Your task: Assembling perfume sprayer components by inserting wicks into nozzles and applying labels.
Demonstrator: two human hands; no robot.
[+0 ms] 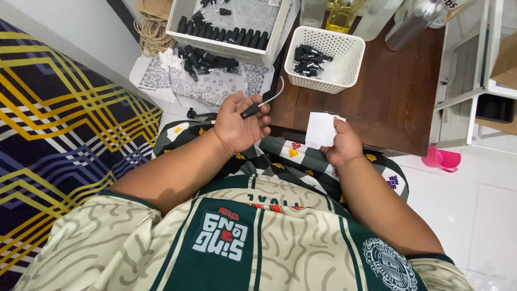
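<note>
Black plastic fills most of the containers: at upper left a white box (226,32) holds a row of small black spray caps (223,33) along its near wall, with more of them loose on the patterned cloth (215,89) below. The left hand (239,123) has its grip closed around one black spray pump (252,110), whose pale dip tube (274,92) curves up over the edge of the brown wooden desk (398,91). Further right, a white perforated basket (326,58) on the desk holds a small heap of similar pumps. The right hand (342,145) pinches a white slip of paper (321,129) at the desk's near edge. Judging by this, pump and paper are being brought together; the next move would call for fine two-handed alignment.
</note>
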